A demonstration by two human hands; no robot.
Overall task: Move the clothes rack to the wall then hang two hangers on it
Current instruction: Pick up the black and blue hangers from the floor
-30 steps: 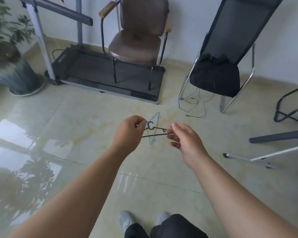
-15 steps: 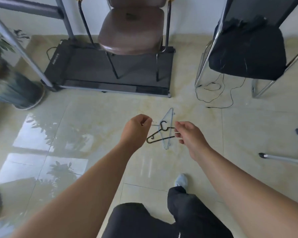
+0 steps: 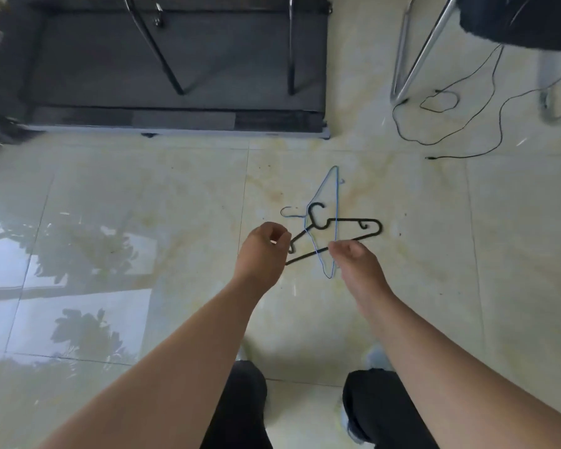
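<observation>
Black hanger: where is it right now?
Head view, centre: the black hanger lies crossed with the blue wire hanger, between the left hand and right hand.

Treadmill [image 3: 175,59] lettering: I saw pale marks on its left side rail, too blurred to read.
Other text: I found none legible anywhere.

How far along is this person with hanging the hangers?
Early on. The black hanger and the thin blue hanger lie crossed, apparently on the floor tiles. The left hand and right hand are at them, grip unclear. No rack is in view, so hanging both remains.
</observation>
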